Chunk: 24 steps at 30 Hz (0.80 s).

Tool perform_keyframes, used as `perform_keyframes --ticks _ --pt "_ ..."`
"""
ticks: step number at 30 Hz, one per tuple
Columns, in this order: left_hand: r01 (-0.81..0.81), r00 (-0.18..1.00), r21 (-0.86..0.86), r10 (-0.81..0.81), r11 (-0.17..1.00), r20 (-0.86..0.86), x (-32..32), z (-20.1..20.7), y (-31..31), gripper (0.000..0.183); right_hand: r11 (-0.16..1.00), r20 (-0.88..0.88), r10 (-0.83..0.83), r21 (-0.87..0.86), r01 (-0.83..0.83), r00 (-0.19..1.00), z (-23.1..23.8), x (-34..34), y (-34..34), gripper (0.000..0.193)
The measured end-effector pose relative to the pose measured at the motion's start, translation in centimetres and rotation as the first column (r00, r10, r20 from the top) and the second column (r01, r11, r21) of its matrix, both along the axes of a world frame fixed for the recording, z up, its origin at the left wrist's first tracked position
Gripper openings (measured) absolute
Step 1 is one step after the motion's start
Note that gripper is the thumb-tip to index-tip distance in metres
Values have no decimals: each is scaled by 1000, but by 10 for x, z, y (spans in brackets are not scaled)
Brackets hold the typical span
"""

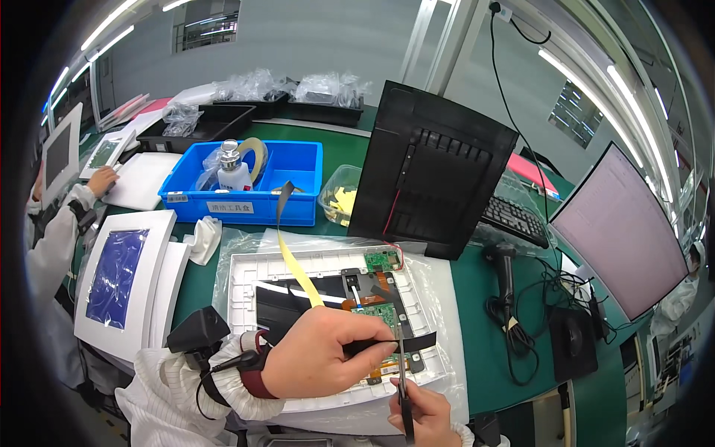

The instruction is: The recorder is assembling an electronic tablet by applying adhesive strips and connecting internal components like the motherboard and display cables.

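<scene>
My left hand point(331, 354) pinches a strip of black tape with yellow backing point(299, 277). The yellow length curls up behind the hand, and a short black end sticks out to the right of the fingertips. My right hand point(426, 417) grips a pair of scissors point(403, 376), its metal blades upright across that black end. Whether the tape is cut through, I cannot tell. Below both hands lies an opened white device housing point(242, 287) with green circuit boards point(382, 261) and a dark panel point(287, 294). My left hand and the tape hide part of it.
A blue divided bin point(238, 210) holds a pump bottle and a tape roll. Beside it are a clear tub point(339, 197) and a standing black panel point(439, 171) wired to the housing. A scanner point(505, 279), cables and monitor point(622, 231) stand right. Another person's hand point(102, 181) is far left.
</scene>
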<state>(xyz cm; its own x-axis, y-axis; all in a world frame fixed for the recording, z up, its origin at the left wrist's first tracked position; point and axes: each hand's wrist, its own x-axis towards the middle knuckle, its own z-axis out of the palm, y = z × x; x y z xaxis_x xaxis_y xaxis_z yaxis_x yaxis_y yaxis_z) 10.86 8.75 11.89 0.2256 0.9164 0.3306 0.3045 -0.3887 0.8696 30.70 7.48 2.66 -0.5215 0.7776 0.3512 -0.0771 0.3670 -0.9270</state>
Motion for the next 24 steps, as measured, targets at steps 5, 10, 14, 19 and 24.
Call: perform_keyframes --ticks 5,10,14,19,24 --pt "-5 1000 -1 5 1000 -1 1 -2 2 8 1000 12 -24 4 24 1000 -3 -1 -1 48" --pt "13 1000 -14 -12 1000 22 1 -3 3 8 999 20 -39 13 38 999 -4 0 -1 45" --pt "29 999 -22 -29 999 19 0 -4 5 8 999 19 -53 -1 53 998 -3 -1 -2 45" --pt "57 998 -28 -56 998 21 -3 -6 7 8 997 62 -80 2 80 995 -5 1 -2 48" --pt "92 994 -73 -87 993 61 -11 -10 13 9 994 79 -104 21 103 991 0 -1 -1 48"
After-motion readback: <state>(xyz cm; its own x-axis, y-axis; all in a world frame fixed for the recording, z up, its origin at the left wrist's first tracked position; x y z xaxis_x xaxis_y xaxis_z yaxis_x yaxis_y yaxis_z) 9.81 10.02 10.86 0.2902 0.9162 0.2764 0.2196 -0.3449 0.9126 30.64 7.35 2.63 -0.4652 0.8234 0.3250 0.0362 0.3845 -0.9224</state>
